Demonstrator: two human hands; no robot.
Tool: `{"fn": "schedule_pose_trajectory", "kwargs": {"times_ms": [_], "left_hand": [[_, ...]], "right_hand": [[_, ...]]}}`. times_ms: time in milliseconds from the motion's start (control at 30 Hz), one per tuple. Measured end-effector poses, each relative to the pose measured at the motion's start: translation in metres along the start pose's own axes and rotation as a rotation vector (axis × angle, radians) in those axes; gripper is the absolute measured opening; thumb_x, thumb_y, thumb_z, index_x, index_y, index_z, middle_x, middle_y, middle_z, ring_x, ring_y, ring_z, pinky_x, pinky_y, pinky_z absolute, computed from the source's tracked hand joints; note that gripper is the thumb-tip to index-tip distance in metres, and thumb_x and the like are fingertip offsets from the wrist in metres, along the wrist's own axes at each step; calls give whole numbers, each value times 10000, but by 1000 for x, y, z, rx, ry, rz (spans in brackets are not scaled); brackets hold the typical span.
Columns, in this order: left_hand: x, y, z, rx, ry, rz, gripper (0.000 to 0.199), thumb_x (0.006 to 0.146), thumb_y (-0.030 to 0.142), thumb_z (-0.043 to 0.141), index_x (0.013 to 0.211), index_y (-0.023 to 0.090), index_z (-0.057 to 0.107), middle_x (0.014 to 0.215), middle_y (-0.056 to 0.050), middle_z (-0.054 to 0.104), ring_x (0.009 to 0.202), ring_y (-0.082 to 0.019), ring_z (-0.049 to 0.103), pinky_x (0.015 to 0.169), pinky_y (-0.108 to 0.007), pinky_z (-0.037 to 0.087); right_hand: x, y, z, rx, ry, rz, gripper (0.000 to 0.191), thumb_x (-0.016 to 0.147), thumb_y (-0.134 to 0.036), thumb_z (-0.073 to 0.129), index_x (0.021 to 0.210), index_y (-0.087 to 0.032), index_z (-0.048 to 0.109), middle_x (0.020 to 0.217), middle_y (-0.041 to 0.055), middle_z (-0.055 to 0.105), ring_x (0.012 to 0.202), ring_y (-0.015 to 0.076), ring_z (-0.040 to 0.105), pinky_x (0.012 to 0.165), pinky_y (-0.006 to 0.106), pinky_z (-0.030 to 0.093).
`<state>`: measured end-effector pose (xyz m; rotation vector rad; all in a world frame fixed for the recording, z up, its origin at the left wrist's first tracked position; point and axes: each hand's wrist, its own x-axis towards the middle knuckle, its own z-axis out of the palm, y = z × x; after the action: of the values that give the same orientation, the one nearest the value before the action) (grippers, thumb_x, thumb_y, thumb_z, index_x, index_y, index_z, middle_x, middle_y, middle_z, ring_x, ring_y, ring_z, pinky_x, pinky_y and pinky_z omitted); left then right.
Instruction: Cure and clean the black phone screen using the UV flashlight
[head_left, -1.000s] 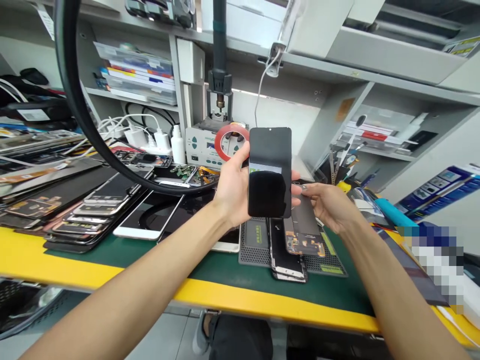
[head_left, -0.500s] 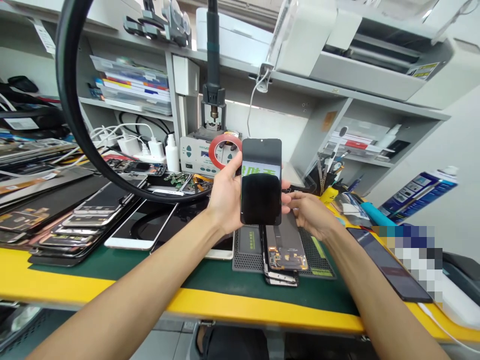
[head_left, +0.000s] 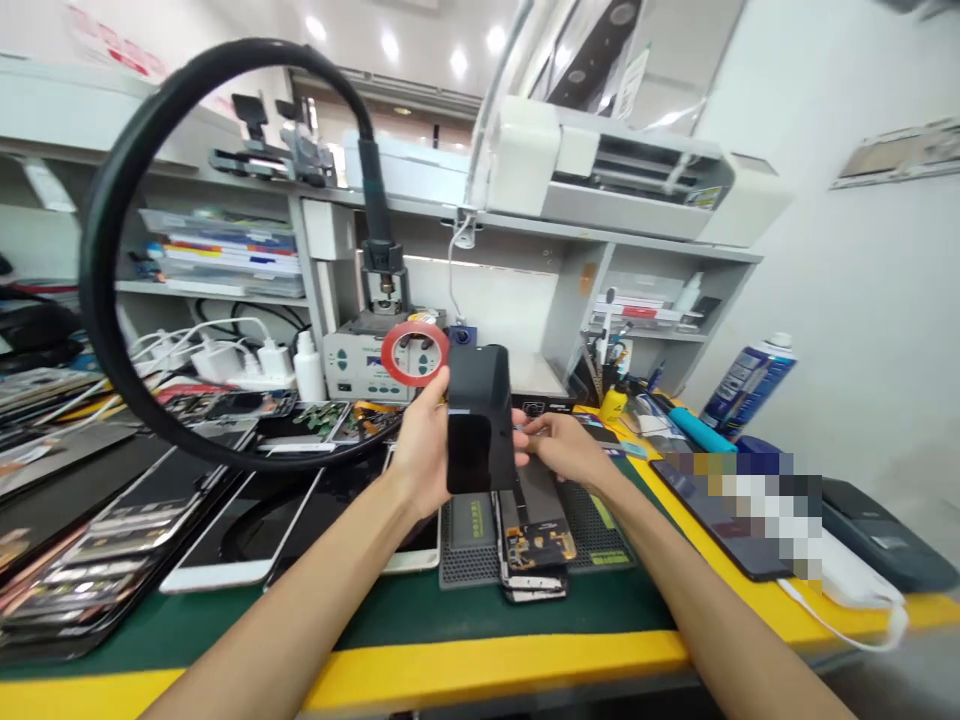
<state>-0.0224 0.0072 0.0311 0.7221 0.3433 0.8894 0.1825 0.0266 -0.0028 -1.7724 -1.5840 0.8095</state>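
Two bare hands above a green tabletop (head_left: 420, 612), the left one holding up a dark, glossy phone-shaped panel (head_left: 480, 430).
The left hand (head_left: 421, 445) is closed around the panel, thumb at one long edge and fingertips showing past the other; it is held upright, face toward the wearer, probably so its surface can be seen. The right hand (head_left: 570, 450) is partly closed, fingers bent near the top of a loose screen part (head_left: 541, 492); whether it grips this is unclear. That part lies stacked over a textured grey mat (head_left: 469, 572), which likely limits sliding.
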Motion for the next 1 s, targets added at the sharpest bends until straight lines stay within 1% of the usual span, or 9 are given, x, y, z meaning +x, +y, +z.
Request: {"fn": "schedule_pose_trajectory", "kwargs": {"times_ms": [167, 333, 500, 600, 667, 767, 867, 933, 1000], "left_hand": [[0, 1, 3, 113, 133, 46, 641, 967, 566, 357, 1124, 54, 710, 1074, -225, 733, 818, -356, 740, 797, -545, 596], [1, 0, 5, 186, 190, 53, 618, 966, 542, 370, 1175, 56, 689, 1093, -237, 726, 832, -362, 742, 776, -540, 603], [1, 3, 4, 151, 188, 133, 612, 972, 530, 363, 1206, 54, 668, 1096, -238, 724, 857, -349, 741, 838, -570, 580], [1, 14, -2, 122, 202, 291, 637, 962, 562, 357, 1193, 59, 671, 1047, -229, 734, 855, -356, 739, 796, -582, 589], [0, 23, -6, 104, 213, 413, 638, 959, 577, 345, 1180, 79, 677, 991, -206, 746, 854, -351, 738, 766, -574, 599], [2, 32, -11, 81, 236, 490, 653, 956, 601, 319, 1150, 98, 686, 936, -181, 751, 859, -337, 738, 757, -547, 607], [5, 33, -14, 72, 282, 471, 683, 954, 615, 294, 1127, 80, 682, 932, -187, 749, 847, -328, 739, 748, -528, 609], [7, 30, -15, 67, 294, 456, 689, 958, 612, 281, 1127, 73, 675, 948, -191, 748, 830, -319, 740, 753, -522, 608], [8, 28, -17, 60, 293, 443, 684, 959, 609, 282, 1130, 72, 671, 963, -193, 746, 808, -312, 741, 758, -516, 606]], "right_hand": [[-4, 2, -2, -183, 62, -70, 144, 639, -155, 673, 781, -174, 665, 844, 65, 683, 839, 228, 623, 601, 244, 361], [-2, 5, -18, -235, 85, -54, 78, 695, -207, 725, 708, -160, 664, 672, 50, 648, 637, 180, 593, 554, 255, 359], [13, 22, -70, -219, 441, -17, 398, 977, -480, 540, 793, -137, 627, 738, 11, 613, 696, 138, 590, 695, 284, 488], [19, 32, -87, -176, 580, -18, 388, 992, -498, 530, 905, -133, 629, 859, 21, 634, 784, 147, 616, 768, 319, 522], [20, 31, -80, -136, 564, -72, 304, 976, -429, 577, 1019, -134, 634, 895, 30, 654, 811, 151, 629, 786, 322, 520], [20, 17, -50, -85, 419, -195, 306, 937, -361, 609, 1167, -159, 630, 900, 26, 694, 786, 148, 651, 751, 271, 503], [24, -5, -14, -84, 280, -279, 444, 891, -490, 629, 1198, -170, 646, 980, 56, 713, 848, 177, 673, 731, 250, 488], [29, -20, 6, -117, 251, -298, 564, 817, -590, 673, 1171, -152, 655, 1060, 100, 700, 953, 237, 666, 752, 273, 480], [36, -31, 20, -162, 242, -302, 541, 750, -585, 725, 1075, -153, 680, 1059, 118, 693, 978, 284, 656, 741, 291, 465]]}}
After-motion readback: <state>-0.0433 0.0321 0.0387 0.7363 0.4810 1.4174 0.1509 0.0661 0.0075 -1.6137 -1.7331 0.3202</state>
